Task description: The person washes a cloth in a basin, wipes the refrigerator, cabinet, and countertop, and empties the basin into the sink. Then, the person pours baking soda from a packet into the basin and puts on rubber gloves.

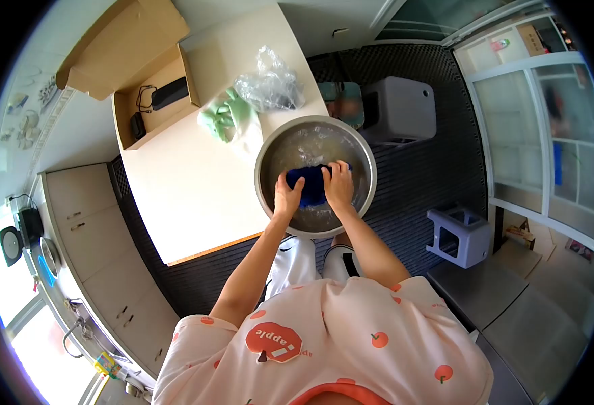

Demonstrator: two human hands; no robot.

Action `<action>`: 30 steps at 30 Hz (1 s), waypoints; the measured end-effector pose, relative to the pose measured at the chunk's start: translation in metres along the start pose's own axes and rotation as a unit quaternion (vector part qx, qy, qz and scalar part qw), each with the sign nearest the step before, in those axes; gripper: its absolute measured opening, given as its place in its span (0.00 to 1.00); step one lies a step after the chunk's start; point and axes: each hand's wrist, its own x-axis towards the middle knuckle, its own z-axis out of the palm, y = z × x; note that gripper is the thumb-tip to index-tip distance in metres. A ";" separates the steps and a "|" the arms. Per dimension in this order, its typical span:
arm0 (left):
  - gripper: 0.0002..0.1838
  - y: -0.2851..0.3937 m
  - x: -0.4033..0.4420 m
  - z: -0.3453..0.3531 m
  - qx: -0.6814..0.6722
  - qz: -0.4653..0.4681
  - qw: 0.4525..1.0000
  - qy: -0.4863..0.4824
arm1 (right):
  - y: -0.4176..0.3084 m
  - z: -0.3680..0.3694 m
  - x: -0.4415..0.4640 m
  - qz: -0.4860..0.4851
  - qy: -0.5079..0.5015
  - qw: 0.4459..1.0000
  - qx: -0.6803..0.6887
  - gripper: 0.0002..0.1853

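A round metal basin (pixel 268 209) holds water and sits in front of me by the table's right edge. Inside it is a dark blue cloth (pixel 312 185), bunched up and wet. My left hand (pixel 287 197) grips the cloth's left side, thumb pressed on it. On the cloth's right side, my right hand (pixel 338 185) holds it with the fingers curled over its upper edge. Parts of the cloth are hidden under both hands.
The white table (pixel 189 196) bears an open cardboard box (pixel 121 115), a green-and-white bag (pixel 226 116) and a clear plastic bag (pixel 270 84). Grey stools (pixel 408 108) stand on the dark floor at right, near glass-panelled doors (pixel 513 108). White cabinets (pixel 101 243) line the left.
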 end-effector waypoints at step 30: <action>0.30 -0.013 0.040 0.019 -0.352 -0.351 0.823 -0.274 | -0.056 -0.091 -0.044 0.030 -0.186 0.915 0.356 0.21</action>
